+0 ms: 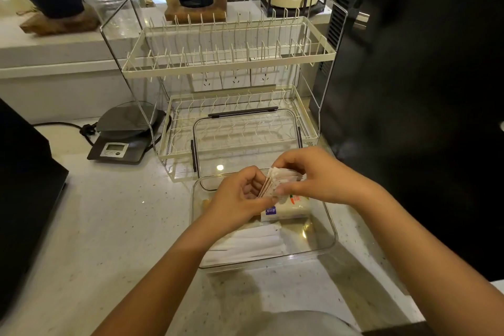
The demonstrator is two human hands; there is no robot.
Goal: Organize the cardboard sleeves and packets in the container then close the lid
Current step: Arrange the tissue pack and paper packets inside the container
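Step in hand: squaring up a small stack of packets (271,181) held above the container (331,229), judged from both hands working its edges.
Left hand (240,196): its grip is curled on the left edge of the stack, thumb underneath, fingers tucked against the packet edges.
Right hand (308,174): its grip pinches the right side of the same stack, fingers arched over the top, thumb at the lower edge.
Packets: pale, speckled, fanned slightly at the left end; clear of the container floor, over its far half.
Container: clear, rectangular, open, standing on the desk (114,226) in front of the person.
Inside the container: white flat pieces (253,245), probably the cardboard sleeves, lie overlapped in the near half; a white pouch (286,210) lies in the far half under the hands.
Lid (245,131): clear with dark clips, propped against the lower tier of the dish rack (229,63), just behind the container; not yet on.
Next move calls for: lowering the evened stack into free floor beside the pouch, then fetching the lid.
Writing: the pouch carries a blue label and an orange-green mark; the characters are too small to read.
Elsewhere: a digital scale (117,148) stands left of the rack; its display is unreadable.
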